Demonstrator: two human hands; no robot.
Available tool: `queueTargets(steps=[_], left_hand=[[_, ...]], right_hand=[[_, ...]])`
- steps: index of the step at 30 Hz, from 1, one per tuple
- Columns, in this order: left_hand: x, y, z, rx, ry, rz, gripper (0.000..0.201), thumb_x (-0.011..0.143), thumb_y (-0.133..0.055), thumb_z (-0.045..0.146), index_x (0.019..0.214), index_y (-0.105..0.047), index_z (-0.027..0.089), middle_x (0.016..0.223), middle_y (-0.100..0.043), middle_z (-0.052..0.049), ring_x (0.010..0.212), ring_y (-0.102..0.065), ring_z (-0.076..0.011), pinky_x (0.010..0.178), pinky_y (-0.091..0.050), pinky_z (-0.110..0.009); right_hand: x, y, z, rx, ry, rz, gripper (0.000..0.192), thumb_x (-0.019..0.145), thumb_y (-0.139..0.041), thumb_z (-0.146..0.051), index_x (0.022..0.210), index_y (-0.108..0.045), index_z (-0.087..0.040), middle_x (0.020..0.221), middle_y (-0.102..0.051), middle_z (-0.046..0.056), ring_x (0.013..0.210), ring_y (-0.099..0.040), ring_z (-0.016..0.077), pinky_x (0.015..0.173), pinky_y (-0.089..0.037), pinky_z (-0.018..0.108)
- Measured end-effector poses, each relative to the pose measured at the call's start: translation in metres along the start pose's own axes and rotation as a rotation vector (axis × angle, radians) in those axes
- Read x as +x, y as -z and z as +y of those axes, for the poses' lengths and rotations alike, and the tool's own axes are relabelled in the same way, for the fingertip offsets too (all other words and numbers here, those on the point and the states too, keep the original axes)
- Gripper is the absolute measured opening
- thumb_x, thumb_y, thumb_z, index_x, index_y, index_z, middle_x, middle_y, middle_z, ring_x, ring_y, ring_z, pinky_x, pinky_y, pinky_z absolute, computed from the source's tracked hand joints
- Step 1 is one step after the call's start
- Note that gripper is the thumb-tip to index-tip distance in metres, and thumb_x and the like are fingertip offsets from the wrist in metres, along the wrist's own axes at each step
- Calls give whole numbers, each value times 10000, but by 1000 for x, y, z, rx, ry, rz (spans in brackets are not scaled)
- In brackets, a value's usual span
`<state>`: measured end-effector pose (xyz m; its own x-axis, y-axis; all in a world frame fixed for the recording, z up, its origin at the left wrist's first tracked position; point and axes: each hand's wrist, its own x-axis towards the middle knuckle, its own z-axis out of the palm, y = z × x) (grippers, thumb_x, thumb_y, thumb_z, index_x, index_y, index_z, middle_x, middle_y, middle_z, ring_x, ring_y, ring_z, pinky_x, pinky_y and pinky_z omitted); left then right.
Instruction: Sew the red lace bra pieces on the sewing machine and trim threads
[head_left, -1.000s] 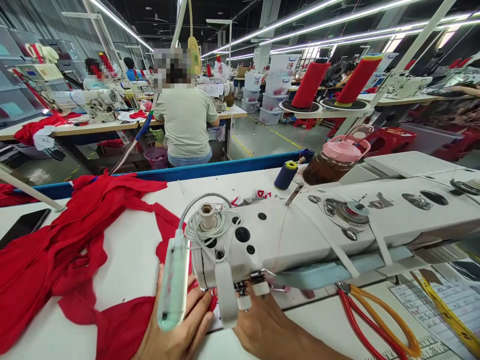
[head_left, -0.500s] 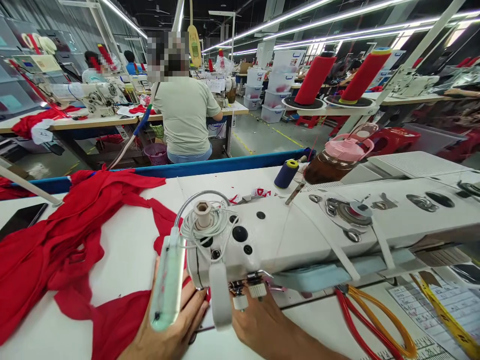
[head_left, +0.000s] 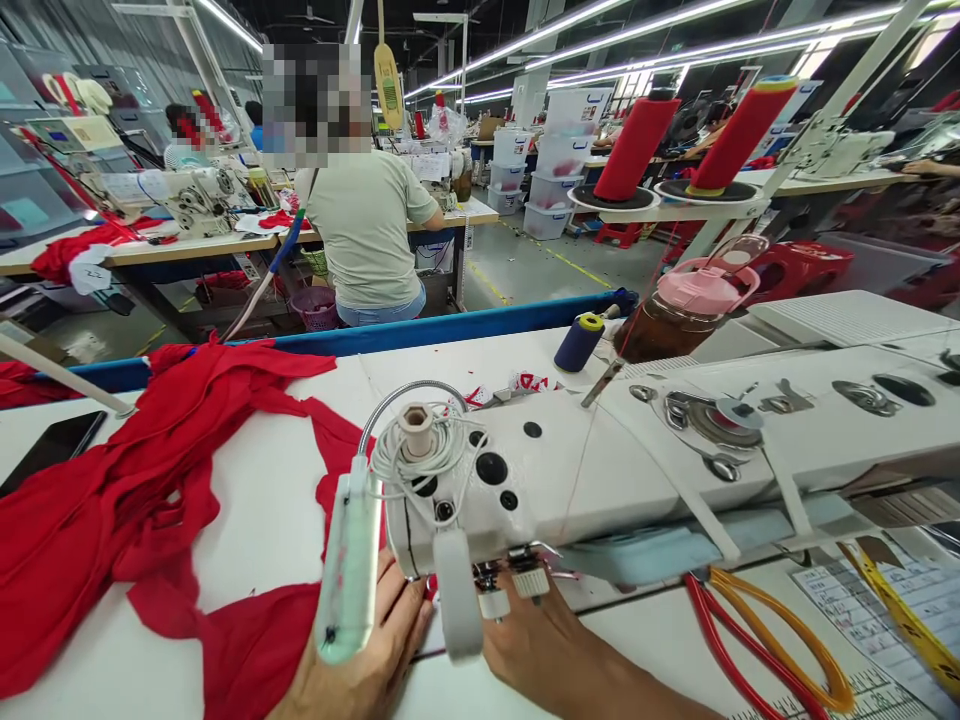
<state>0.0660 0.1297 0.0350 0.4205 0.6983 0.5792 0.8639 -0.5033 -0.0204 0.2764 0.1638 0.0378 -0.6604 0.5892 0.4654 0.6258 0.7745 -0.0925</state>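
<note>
My left hand (head_left: 386, 635) lies beside the head of a white sewing machine (head_left: 555, 470), fingers stretched out and close together, pointing under the machine head. The machine's lamp (head_left: 349, 570) covers part of this hand. A bit of red cloth shows at its fingertips. Red fabric (head_left: 259, 640) spreads over the table just left of the hand. My right hand (head_left: 532, 630) reaches under the machine head from the right. Its fingers are hidden behind the machine's front parts, so what they touch does not show.
Scissors with red and orange handles (head_left: 780, 640), a yellow measuring tape (head_left: 907, 620) and a written sheet lie right. Behind the machine stand a navy thread spool (head_left: 579, 342) and a pink-lidded bottle (head_left: 675, 310). A phone (head_left: 52, 450) lies left. A co-worker (head_left: 367, 220) sits ahead.
The view has shifted slightly, so the machine and table things sit a little further right. Both hands keep nearly the same place at the machine head.
</note>
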Motion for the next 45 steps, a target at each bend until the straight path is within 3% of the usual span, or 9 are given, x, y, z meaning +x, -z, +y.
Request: queueTargets(steps=[3,6,11,14,19,25,32,38,45], left_hand=[[-7,-6,-8,10,-53,-40,337,1042,-358,201,1127,-684,197,944,-744,-28,726,-661,-162,922,-529,-360],[-21,-15,-21,-13,-128,-145,336,997,-418,192,1217,-670,217,891,-738,-39,693,-655,-175,803,-572,-331],[-30,-21,-29,-12,-54,-245,344,952,-427,179,1136,-713,234,722,-689,-45,552,-592,-186,615,-580,-322],[-22,-16,-25,-17,-73,-244,297,953,-456,206,1095,-716,216,696,-669,-35,546,-583,-179,693,-592,-317],[-11,-12,-21,-34,-43,-152,261,975,-456,226,1028,-711,205,795,-700,-52,724,-670,-188,826,-573,-321],[-7,-12,-25,-64,-21,-164,253,971,-457,198,884,-694,208,837,-704,-70,940,-700,-209,856,-579,-314],[2,-6,-21,-78,-58,-117,231,978,-464,201,1066,-675,167,986,-715,-118,1149,-644,-266,1021,-519,-408],[6,-2,-14,-89,-11,-91,246,998,-459,212,1108,-667,139,1035,-723,-119,1033,-683,-264,979,-510,-399],[8,1,-12,-128,69,-126,254,1004,-448,190,1129,-668,167,1065,-717,-103,986,-684,-261,869,-541,-416]], right_hand=[[-3,-4,1,-11,11,25,256,766,-657,-55,572,-594,-210,817,-667,78,900,-572,239,804,-468,374],[-6,-8,1,-8,14,18,206,759,-646,-47,643,-641,-217,868,-686,83,923,-575,247,814,-467,382],[-5,-5,1,6,17,-31,197,756,-653,-31,696,-647,-219,839,-678,78,911,-575,245,789,-471,368],[-2,-1,1,-10,35,-34,191,770,-640,-29,727,-649,-215,827,-666,73,890,-572,237,739,-480,341],[3,2,3,3,12,-2,143,795,-632,-64,834,-642,-201,869,-659,77,844,-580,224,613,-465,297],[10,6,13,149,-46,229,185,884,-454,-77,863,-595,-194,779,-616,43,670,-557,171,548,-406,268],[16,10,20,176,-96,263,258,917,-400,-62,1005,-599,-200,750,-612,26,623,-531,178,527,-341,287],[11,4,18,176,-63,270,223,893,-404,-43,912,-570,-191,707,-567,6,596,-478,164,499,-267,280],[10,-6,18,143,-15,245,184,874,-438,-97,744,-515,-203,683,-549,13,648,-482,179,607,-341,308]])
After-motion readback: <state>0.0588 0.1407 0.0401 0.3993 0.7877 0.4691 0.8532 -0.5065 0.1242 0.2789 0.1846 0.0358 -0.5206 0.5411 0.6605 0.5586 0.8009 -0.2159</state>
